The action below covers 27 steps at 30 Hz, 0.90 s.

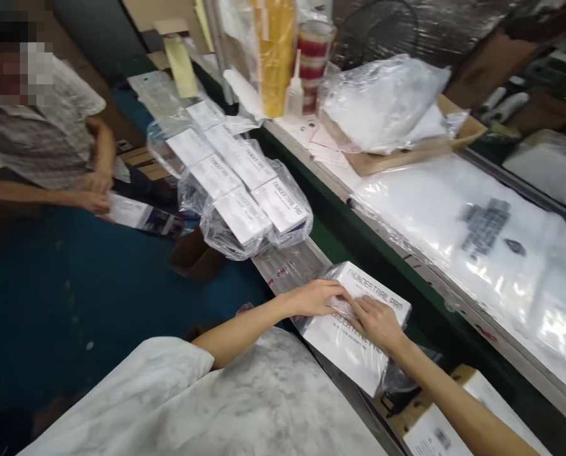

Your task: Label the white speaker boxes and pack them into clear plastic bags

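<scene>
Two white boxes (342,348) printed "THUNDER TRAIL PRO" lie side by side in clear plastic film on the metal ledge in front of me. My left hand (318,297) rests on top of them, its fingers pressed together on the film near the middle. From the right, my right hand (375,322) meets it, fingertips close to the left ones and also pinching the film. Loose plastic (409,373) bunches at the right end of the boxes.
More white boxes (220,174) in plastic lie farther up the ledge. At the left a person (95,190) holds another box. Tape rolls (314,63), a glue bottle (295,95), a carton with bags (470,130) and plastic sheets (539,285) stand beyond. Cartons (437,437) sit lower right.
</scene>
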Each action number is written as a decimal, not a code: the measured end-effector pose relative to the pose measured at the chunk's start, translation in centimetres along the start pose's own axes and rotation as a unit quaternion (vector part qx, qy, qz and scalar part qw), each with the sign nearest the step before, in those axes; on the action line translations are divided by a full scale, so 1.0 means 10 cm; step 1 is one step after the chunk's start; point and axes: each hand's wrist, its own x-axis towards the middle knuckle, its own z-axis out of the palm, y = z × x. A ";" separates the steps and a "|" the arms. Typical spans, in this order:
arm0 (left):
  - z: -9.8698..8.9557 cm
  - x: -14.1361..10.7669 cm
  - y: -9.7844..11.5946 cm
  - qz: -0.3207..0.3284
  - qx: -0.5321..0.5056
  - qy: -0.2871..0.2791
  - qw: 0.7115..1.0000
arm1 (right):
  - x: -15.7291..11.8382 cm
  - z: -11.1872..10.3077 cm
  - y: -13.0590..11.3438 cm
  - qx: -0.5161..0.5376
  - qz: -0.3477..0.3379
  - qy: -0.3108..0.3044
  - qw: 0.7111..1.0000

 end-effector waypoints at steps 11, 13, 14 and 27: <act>0.98 -1.49 0.19 -0.286 -0.168 0.467 0.820 | 0.14 0.06 0.24 0.003 -0.112 0.040 0.993; 1.35 -1.91 0.12 -0.348 -0.202 0.513 0.758 | 0.15 0.04 0.26 0.021 -0.127 0.050 0.990; 1.53 -2.12 0.09 -0.373 -0.209 0.528 0.734 | 0.16 0.02 0.26 0.033 -0.132 0.056 0.989; 3.23 -4.05 0.44 -0.465 -0.281 0.748 0.380 | 1.00 -0.58 -0.75 0.093 -0.207 -0.009 0.974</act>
